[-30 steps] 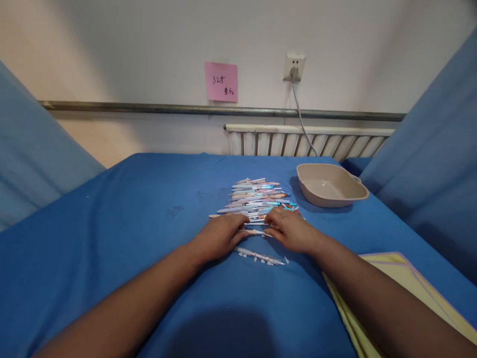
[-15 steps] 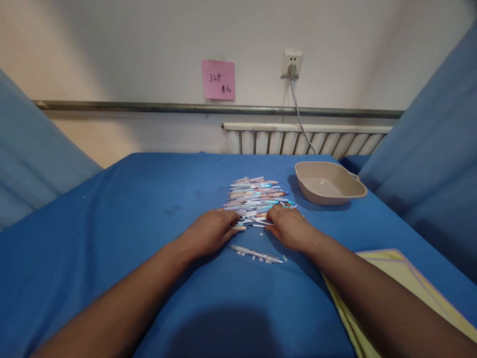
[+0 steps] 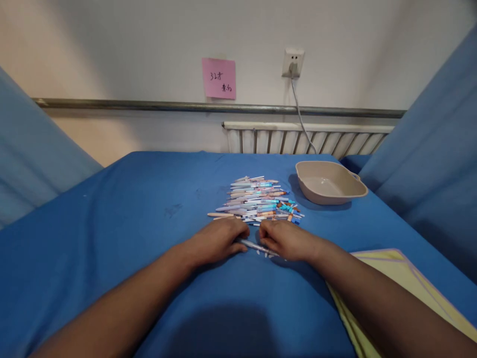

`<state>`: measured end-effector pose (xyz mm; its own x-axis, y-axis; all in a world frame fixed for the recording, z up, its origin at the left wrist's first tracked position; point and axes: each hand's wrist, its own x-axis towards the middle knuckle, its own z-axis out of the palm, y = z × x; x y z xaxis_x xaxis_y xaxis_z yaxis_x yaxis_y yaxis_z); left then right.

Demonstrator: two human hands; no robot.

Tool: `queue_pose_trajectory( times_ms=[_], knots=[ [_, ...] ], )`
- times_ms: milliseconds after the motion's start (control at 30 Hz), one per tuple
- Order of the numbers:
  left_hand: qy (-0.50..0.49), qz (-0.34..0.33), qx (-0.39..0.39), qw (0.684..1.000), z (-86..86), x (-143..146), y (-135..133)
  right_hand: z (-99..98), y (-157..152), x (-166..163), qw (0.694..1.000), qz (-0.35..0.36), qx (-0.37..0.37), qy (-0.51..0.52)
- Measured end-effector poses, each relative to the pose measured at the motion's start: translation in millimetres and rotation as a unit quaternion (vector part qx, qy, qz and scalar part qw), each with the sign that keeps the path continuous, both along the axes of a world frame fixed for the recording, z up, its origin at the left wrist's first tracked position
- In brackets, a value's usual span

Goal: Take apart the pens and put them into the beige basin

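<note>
A pile of several pens [image 3: 257, 200] in white, blue and orange lies on the blue cloth-covered table [image 3: 149, 199]. Just nearer to me, a single pale pen [image 3: 253, 245] lies with small white bits scattered beside it. My left hand [image 3: 218, 239] rests palm down with curled fingers on the left end of that pen. My right hand [image 3: 285, 239] has its fingers curled over the right end. Both hands are a short way in front of the pile, apart from it.
A beige shallow dish [image 3: 330, 182] stands at the back right. A yellow cloth [image 3: 402, 293] lies at the near right edge. Blue curtains hang on both sides. Behind the table are a radiator [image 3: 305, 139], a wall socket with cable [image 3: 293, 63] and a pink note [image 3: 218, 78].
Both hands have drawn back from the near edge of the pile toward me and now close on the single pale pen lying in front of it.
</note>
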<state>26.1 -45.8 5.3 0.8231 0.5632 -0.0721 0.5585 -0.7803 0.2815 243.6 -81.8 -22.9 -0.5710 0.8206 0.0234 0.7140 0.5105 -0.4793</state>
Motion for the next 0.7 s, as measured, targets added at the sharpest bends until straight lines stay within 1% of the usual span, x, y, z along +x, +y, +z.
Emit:
queue_pose_trajectory(
  times_ms=[100, 267, 367, 500, 600, 700],
  knots=[
    [0.006, -0.003, 0.003, 1.000, -2.0, 3, -1, 0.9, -1, -1, 1.000, 0.002, -0.010, 0.015],
    [0.012, -0.009, 0.024, 1.000, -3.5, 3, -2, 5.7, -8, -8, 0.998, 0.022, 0.026, -0.057],
    [0.010, -0.006, 0.051, 0.999, -6.4, 3, -2, 5.8, -7, -7, 0.996, 0.001, 0.036, -0.077],
    [-0.008, 0.004, 0.080, 0.997, -10.3, 4, 0, 1.6, 1, -3, 0.998, -0.042, 0.016, -0.038],
    [-0.027, 0.017, 0.094, 0.995, -10.3, 6, 1, -2.4, 5, -2, 0.999, -0.033, 0.014, 0.004],
    [-0.028, 0.030, 0.106, 0.994, -9.2, 6, 2, -5.3, 8, -3, 0.999, -0.017, 0.029, 0.013]
  ],
)
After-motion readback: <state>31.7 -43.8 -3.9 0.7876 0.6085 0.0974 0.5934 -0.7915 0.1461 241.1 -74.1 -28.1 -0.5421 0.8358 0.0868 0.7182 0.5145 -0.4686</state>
